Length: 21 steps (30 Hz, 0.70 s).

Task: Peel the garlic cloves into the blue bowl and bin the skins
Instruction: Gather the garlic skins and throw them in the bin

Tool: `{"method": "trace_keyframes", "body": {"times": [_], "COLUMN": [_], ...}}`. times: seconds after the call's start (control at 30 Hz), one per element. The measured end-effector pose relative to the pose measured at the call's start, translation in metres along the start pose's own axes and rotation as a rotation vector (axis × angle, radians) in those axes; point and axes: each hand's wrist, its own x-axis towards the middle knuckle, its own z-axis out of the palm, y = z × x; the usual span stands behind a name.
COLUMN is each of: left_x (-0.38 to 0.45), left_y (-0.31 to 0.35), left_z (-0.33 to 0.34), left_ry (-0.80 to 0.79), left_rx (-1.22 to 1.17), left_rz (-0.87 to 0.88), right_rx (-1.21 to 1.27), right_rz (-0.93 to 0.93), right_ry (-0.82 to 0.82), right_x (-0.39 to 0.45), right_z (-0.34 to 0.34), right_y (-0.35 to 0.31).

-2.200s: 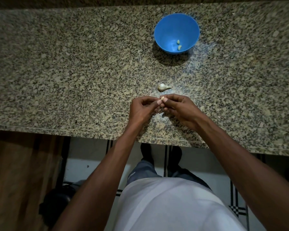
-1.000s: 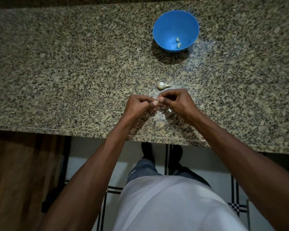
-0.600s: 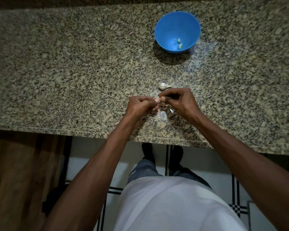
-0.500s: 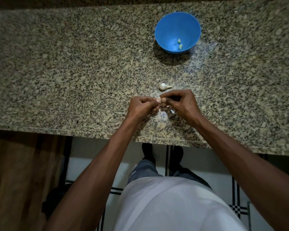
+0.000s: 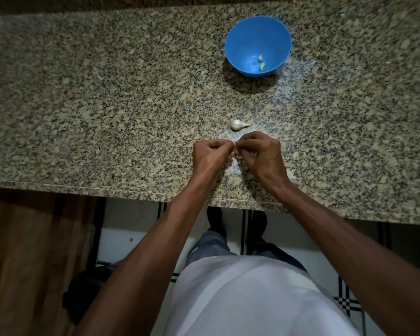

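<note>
My left hand (image 5: pixel 210 157) and my right hand (image 5: pixel 261 154) meet fingertip to fingertip over the near part of the counter, pinching a small garlic clove (image 5: pixel 235 144) that is almost hidden between them. Just beyond my right hand lies an unpeeled white garlic clove (image 5: pixel 238 124) with a thin tail. The blue bowl (image 5: pixel 243 37) stands farther back, with two peeled yellowish cloves (image 5: pixel 261 62) at its bottom. Pale bits of skin (image 5: pixel 234 163) lie on the counter under my hands.
The speckled granite counter (image 5: pixel 107 105) has its front edge just below my wrists. Under it are tiled floor with dark lines, a wooden cabinet front (image 5: pixel 29 251) at the left, and a dark object (image 5: pixel 85 292) on the floor. No bin is visible.
Both hands have stayed together on the clove, working their fingers slightly. The clove's yellow tip that showed 2.2 s ago is now mostly covered. The view shifted a little.
</note>
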Motion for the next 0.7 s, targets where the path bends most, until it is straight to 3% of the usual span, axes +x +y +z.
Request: {"method": "trace_keyframes", "body": {"times": [0.17, 0.33, 0.5, 0.7], "left_x": [0.002, 0.006, 0.004, 0.003], "left_y": [-0.006, -0.021, -0.022, -0.018], "left_z": [-0.005, -0.015, -0.014, -0.013], "left_ry": [-0.008, 0.02, 0.045, -0.159], "left_rx": [0.061, 0.175, 0.227, 0.131], "left_rz": [0.007, 0.073, 0.196, 0.248], "right_rx": [0.31, 0.688, 0.721, 0.62], "right_rz": [0.379, 0.577, 0.582, 0.518], "right_ry": [0.0, -0.061, -0.107, -0.124], "right_x": [0.005, 0.009, 0.011, 0.011], "right_z": [-0.006, -0.013, -0.017, -0.015], "right_y": [0.014, 0.019, 0.017, 0.01]}}
